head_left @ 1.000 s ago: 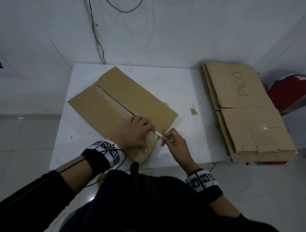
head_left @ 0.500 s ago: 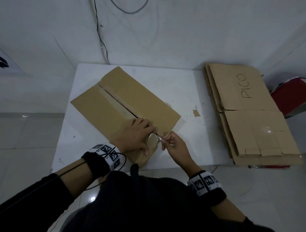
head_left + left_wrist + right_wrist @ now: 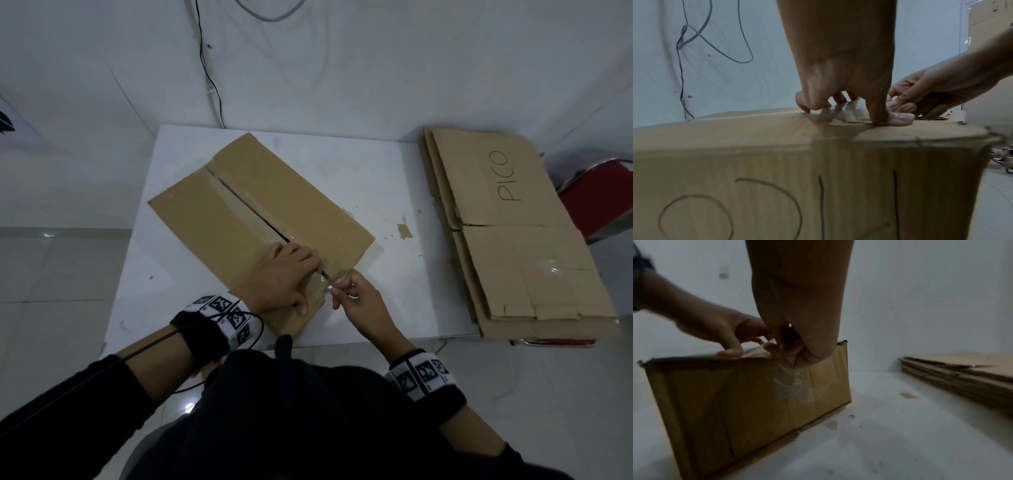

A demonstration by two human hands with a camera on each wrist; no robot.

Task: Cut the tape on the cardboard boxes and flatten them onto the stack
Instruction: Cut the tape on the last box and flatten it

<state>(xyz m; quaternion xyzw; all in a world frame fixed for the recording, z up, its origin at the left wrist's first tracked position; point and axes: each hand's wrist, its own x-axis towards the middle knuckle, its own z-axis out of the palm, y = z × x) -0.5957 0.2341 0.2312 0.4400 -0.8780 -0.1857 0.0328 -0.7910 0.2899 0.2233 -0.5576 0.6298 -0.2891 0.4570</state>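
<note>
Matt brown corrugated cardboard box [image 3: 274,205], glossy clear tape [image 3: 791,382], smooth white table [image 3: 394,291], matt cardboard stack [image 3: 513,240]

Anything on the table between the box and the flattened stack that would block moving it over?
Nothing solid. Between the cardboard box and the stack of flattened boxes the white table shows only a small torn cardboard scrap and tiny flecks, lying flat. The stack sits beside the table's right edge.

Table [image 3: 394,192] bare between box [image 3: 274,192] and stack [image 3: 513,246]; scrap [image 3: 405,231] there.
</note>
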